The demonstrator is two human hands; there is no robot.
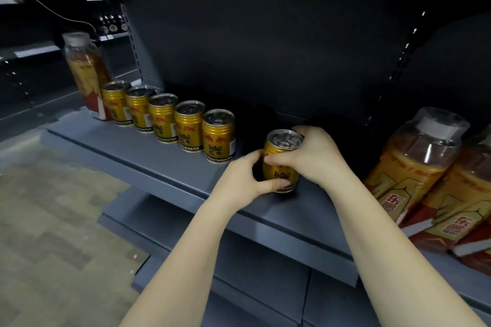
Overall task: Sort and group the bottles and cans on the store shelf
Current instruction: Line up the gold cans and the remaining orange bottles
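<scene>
A gold can [282,160] stands upright on the grey shelf [148,159], gripped by both hands. The left hand [243,180] curls round its lower side, thumb across the label; the right hand [310,156] wraps its upper part. Five more cans [170,121] stand in a row to the left, apart from it. One bottle [86,74] stands at the row's far end; two bottles [414,167] lean at right.
</scene>
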